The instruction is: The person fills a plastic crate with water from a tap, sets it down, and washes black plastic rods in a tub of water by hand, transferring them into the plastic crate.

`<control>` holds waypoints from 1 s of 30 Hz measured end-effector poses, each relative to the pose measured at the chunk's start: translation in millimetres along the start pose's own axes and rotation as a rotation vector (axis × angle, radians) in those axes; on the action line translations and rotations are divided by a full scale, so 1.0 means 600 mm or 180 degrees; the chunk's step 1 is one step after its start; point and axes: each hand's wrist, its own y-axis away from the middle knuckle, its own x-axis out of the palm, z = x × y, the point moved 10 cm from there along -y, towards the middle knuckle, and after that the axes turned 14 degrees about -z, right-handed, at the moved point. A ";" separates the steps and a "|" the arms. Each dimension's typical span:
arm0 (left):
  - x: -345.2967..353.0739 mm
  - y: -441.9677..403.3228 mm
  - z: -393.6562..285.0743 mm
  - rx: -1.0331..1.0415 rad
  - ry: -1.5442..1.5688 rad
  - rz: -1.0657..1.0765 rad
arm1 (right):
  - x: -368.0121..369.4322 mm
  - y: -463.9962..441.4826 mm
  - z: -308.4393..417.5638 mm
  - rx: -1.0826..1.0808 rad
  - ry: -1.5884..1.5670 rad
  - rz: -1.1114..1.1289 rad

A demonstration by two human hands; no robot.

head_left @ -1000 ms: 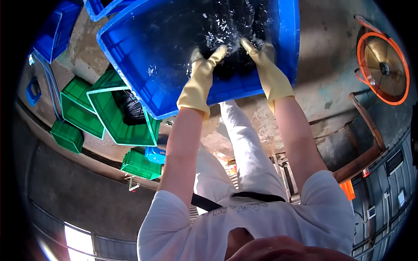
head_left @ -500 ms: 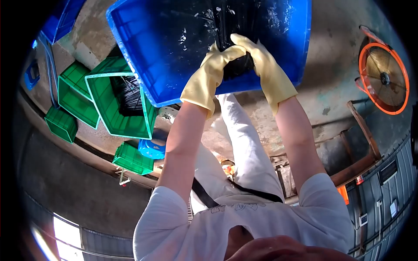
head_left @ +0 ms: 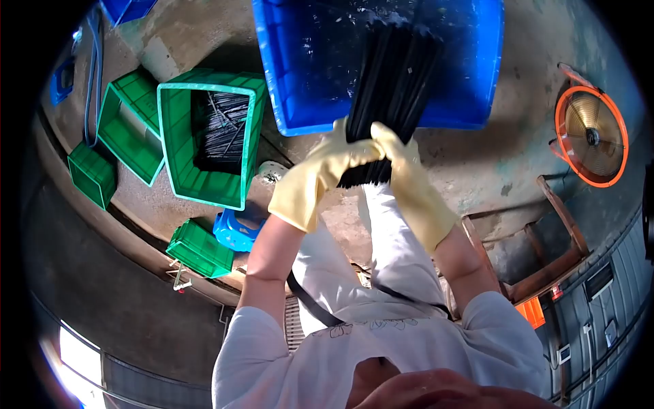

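Note:
My two hands, in pale yellow rubber gloves, grip a thick bundle of long, thin black sticks point(head_left: 395, 78) near its close end. My left hand point(head_left: 334, 162) wraps the bundle from the left, and my right hand point(head_left: 402, 160) closes round it from the right, the gloves meeting across the top. The bundle slants over the close rim of a large blue tub point(head_left: 443, 121), its far end above dark liquid with bright glints. The near ends stick out below my gloves, above my white trousers. What the sticks are made of I cannot tell.
Left of the tub stands a green crate point(head_left: 177, 146) with more black sticks inside. Other green crates point(head_left: 133, 153) and a blue plastic stool point(head_left: 235, 232) are on the concrete floor. At right are an orange-rimmed fan point(head_left: 591, 136) and a brown frame point(head_left: 565, 211).
Both hands have drawn the black bundle up and toward my body, from inside the tub to over its close rim. The view has shifted, and more of the bundle shows.

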 end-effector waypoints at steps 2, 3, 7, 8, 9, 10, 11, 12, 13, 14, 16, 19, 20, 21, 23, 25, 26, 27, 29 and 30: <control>-0.006 0.052 0.062 -0.1200 0.0604 -0.0353 | 0.005 0.031 -0.055 0.0104 0.0066 -0.0047; -0.017 0.079 0.056 -0.1411 0.0832 -0.0550 | 0.011 0.045 -0.082 0.0243 0.0158 -0.0006; -0.035 0.130 0.173 -0.1504 0.0927 -0.0688 | 0.075 0.064 -0.131 -0.0177 -0.0055 0.0984; -0.041 0.150 0.169 -0.1555 0.1004 -0.0543 | 0.075 0.081 -0.137 -0.0109 0.0053 0.0867; -0.064 0.169 0.117 -0.1566 0.1086 -0.0404 | 0.102 0.107 -0.121 -0.0420 0.0264 0.1193; -0.073 0.180 0.117 -0.1127 0.1698 -0.0724 | 0.116 0.116 -0.128 -0.0482 0.0278 0.1361; -0.064 0.181 0.152 -0.0529 0.1954 -0.0707 | 0.124 0.125 -0.141 -0.0530 0.0298 0.1513; -0.067 0.198 0.167 -0.0535 0.2095 -0.0716 | 0.126 0.114 -0.175 -0.0331 0.0337 0.1304; -0.070 0.216 0.182 -0.0537 0.2236 -0.0726 | 0.121 0.117 -0.190 -0.0315 0.0690 0.1005; -0.082 0.237 0.187 -0.0370 0.2671 -0.0948 | 0.128 0.112 -0.208 -0.0507 0.1131 0.1149; -0.118 0.276 0.200 -0.0452 0.3096 -0.1145 | 0.176 0.117 -0.236 -0.0602 0.1773 0.1373; -0.184 0.321 0.258 -0.0242 0.2970 -0.1868 | 0.272 0.143 -0.279 -0.0294 0.2376 0.1872; -0.185 0.333 0.312 -0.0698 0.2911 -0.1918 | 0.294 0.143 -0.302 0.0028 0.2499 0.2071; -0.211 0.347 0.314 -0.1148 0.2837 -0.1921 | 0.321 0.153 -0.318 0.0346 0.2607 0.2229; -0.239 0.338 0.389 -0.1084 0.3575 -0.2119 | 0.392 0.163 -0.343 0.0335 0.2296 0.2611; -0.302 0.305 0.403 -0.0580 0.4274 -0.1988 | 0.443 0.117 -0.392 0.0465 0.1441 0.2527; -0.340 0.311 0.438 -0.0958 0.3678 -0.2847 | 0.466 0.100 -0.380 -0.0448 0.1751 0.2019; -0.380 0.329 0.464 -0.1309 0.2996 -0.3684 | 0.484 0.095 -0.357 -0.1337 0.2040 0.1497; -0.475 0.331 0.490 -0.1640 0.1017 -0.4100 | 0.510 0.081 -0.352 -0.2504 0.2642 0.1283; -0.509 0.328 0.505 -0.1551 0.0966 -0.4269 | 0.516 0.083 -0.351 -0.1715 0.2623 0.1560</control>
